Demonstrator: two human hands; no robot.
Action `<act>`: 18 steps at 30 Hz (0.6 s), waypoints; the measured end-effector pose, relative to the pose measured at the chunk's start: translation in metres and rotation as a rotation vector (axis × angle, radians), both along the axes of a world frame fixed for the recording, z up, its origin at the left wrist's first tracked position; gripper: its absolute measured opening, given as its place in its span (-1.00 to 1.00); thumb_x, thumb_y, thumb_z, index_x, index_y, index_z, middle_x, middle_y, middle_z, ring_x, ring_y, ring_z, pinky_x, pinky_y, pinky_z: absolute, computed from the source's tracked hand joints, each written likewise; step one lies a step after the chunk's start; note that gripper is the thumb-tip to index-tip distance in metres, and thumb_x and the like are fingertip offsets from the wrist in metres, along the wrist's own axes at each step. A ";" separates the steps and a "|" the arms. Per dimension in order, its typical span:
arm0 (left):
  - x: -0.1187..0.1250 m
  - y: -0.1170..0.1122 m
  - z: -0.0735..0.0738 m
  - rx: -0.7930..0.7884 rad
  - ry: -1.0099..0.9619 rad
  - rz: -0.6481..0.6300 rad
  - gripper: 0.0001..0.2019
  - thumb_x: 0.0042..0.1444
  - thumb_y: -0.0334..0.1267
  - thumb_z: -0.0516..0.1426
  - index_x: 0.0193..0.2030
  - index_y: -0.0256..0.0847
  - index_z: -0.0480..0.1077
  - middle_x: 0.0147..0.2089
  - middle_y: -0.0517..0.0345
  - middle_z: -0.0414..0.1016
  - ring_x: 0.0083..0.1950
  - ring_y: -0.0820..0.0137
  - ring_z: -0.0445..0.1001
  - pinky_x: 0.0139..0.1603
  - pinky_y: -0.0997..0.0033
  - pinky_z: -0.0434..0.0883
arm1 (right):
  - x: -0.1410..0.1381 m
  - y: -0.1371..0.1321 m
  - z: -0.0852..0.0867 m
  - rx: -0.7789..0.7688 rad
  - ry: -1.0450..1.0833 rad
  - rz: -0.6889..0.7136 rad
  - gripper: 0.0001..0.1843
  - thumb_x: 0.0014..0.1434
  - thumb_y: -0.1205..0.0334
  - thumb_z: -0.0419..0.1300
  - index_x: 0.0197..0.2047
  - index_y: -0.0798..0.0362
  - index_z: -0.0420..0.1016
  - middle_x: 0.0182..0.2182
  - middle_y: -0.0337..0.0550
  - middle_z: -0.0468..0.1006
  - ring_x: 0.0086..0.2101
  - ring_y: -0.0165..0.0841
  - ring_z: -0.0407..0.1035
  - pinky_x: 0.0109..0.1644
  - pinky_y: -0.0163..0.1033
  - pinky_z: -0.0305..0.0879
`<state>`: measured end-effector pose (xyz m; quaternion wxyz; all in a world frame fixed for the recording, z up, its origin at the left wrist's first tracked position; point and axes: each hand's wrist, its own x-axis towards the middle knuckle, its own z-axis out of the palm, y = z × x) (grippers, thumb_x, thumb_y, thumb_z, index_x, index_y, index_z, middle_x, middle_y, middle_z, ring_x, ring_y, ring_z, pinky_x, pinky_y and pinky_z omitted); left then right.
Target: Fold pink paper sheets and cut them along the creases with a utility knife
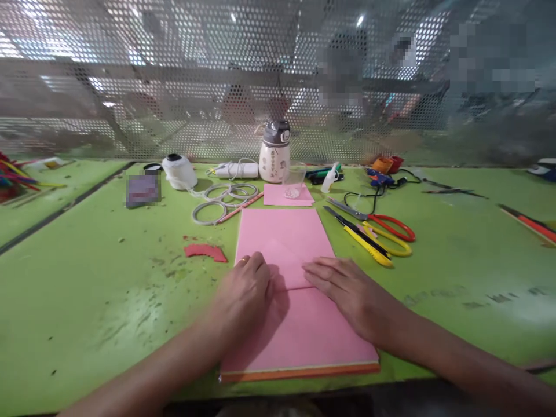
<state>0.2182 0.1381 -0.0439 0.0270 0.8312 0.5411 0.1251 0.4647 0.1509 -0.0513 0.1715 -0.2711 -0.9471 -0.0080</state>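
A stack of pink paper (pixel 284 231) lies on the green table (pixel 87 278) in front of me, with orange sheets showing at its near edge. On top is a smaller folded pink piece (pixel 289 266). My left hand (pixel 243 292) rests on the stack's left part with its fingers curled down onto the folded piece. My right hand (pixel 347 292) lies flat, fingers stretched out and pointing left, pressing on the fold.
Right of the stack lie red-handled scissors (pixel 391 225), yellow-handled scissors (pixel 397 248) and a yellow utility knife (pixel 365 242). Behind are a small pink sheet (pixel 275 197), clear cup (pixel 294 182), bottle (pixel 274 152), wire rings (pixel 221 202), white spool (pixel 179 171) and red scrap (pixel 204 251). A perforated metal screen (pixel 174 87) backs the table.
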 end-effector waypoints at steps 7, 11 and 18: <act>-0.003 0.002 -0.001 0.009 0.007 -0.007 -0.78 0.23 -0.48 0.00 -0.37 -0.23 0.39 -0.32 0.04 0.38 -0.29 0.24 0.40 -0.27 0.26 0.35 | -0.001 -0.009 0.001 -0.066 -0.099 0.015 -0.38 0.39 0.04 0.09 0.38 0.23 0.24 0.31 0.23 0.34 0.32 -0.04 0.18 0.33 0.28 0.18; -0.004 0.004 -0.002 -0.004 0.017 -0.005 -0.79 0.24 -0.47 0.02 -0.39 -0.22 0.37 -0.32 0.05 0.38 -0.30 0.25 0.39 -0.29 0.27 0.32 | 0.000 -0.008 -0.002 -0.072 -0.084 0.014 -0.35 0.37 0.00 0.12 0.38 0.20 0.23 0.31 0.21 0.33 0.34 -0.07 0.14 0.36 0.24 0.14; -0.005 0.004 -0.005 0.003 -0.070 -0.016 -0.78 0.26 -0.47 -0.01 -0.37 -0.17 0.33 -0.32 0.11 0.36 -0.33 0.29 0.36 -0.33 0.28 0.23 | -0.002 -0.013 0.000 -0.055 -0.085 -0.023 -0.47 0.39 0.16 0.08 0.34 0.22 0.29 0.31 0.14 0.35 0.32 -0.08 0.18 0.33 0.19 0.20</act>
